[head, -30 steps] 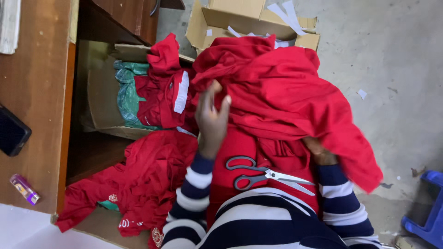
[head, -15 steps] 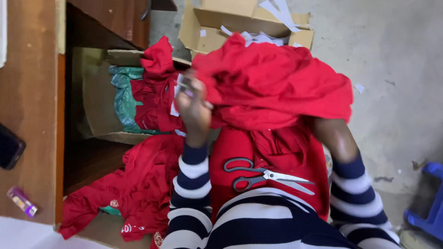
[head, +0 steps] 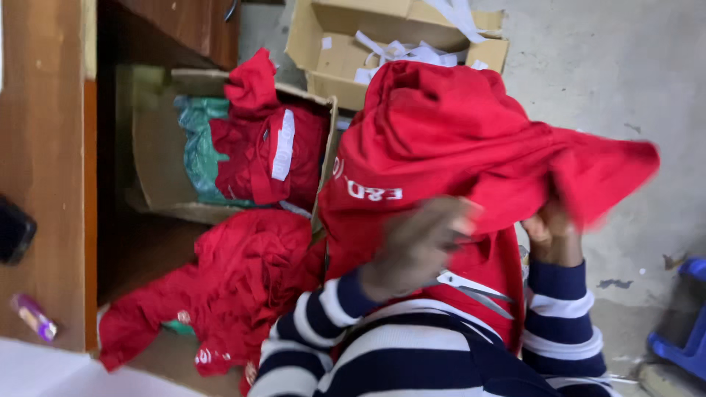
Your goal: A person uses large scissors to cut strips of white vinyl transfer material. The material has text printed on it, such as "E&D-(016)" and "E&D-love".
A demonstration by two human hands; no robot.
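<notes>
Left hand [head: 415,246], blurred, presses its grip against the front of a red garment [head: 456,140] held up over the lap; whether its fingers are closed on the cloth cannot be told. Scissors [head: 471,288] lie just beneath it. Right hand [head: 548,231] has its grip clamped on the garment's right side.

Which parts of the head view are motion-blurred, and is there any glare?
Head view: the left hand is heavily smeared, and the right edge of the red fabric garment is soft too; the right hand is slightly soft; the brown cardboard box of white paper scraps reads sharper. Light is flat and diffuse, no glare.
</notes>
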